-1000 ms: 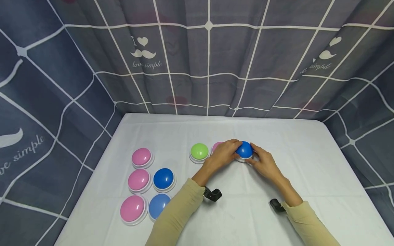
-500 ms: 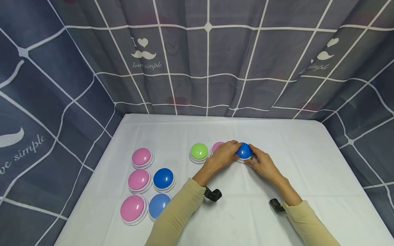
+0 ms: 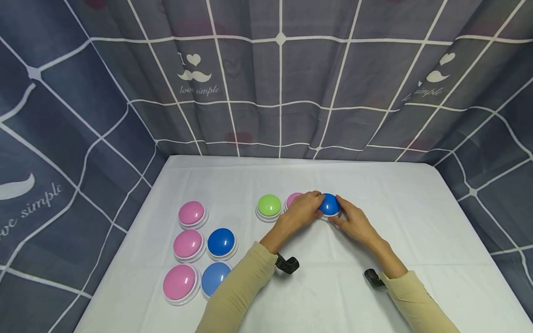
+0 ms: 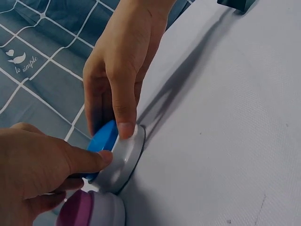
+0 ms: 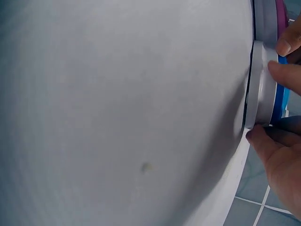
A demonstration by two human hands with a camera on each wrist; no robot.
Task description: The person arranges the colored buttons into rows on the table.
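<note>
Blue button (image 3: 329, 204): dome upward on a white base, held between the two hands; the base looks seated on the table (image 3: 316, 296), not raised.
Left hand (image 3: 303, 209): pinches the left side of the blue button; the left wrist view shows the thumb near where dome meets base.
Right hand (image 3: 356, 222): pinches the opposite side, thumb against the white base.
Hand spacing: narrow, just the button between them.
Latest change: button and both hands have slid slightly left over the last second, toward the pink neighbour; the green button has kept its place.
Bearing on the work: judged a fine adjustment of position, not a lift; the grip is not yet released.
Pink neighbour (image 3: 293, 199): left of the blue button, partly hidden by the left hand; in the right wrist view the bases appear to meet, contact uncertain.
Green button (image 3: 269, 205): just left of the pink neighbour, untouched.
Left-side blues: darker blue button (image 3: 221, 242); lighter blue button (image 3: 215, 278), partly covered by the left sleeve (image 3: 241, 291).
Left-side pinks, one column: far pink button (image 3: 191, 212); middle pink button (image 3: 187, 243); near pink button (image 3: 179, 281).
Backdrop: grey curtain (image 3: 250, 69) with white grid lines, behind the table and at both sides.
</note>
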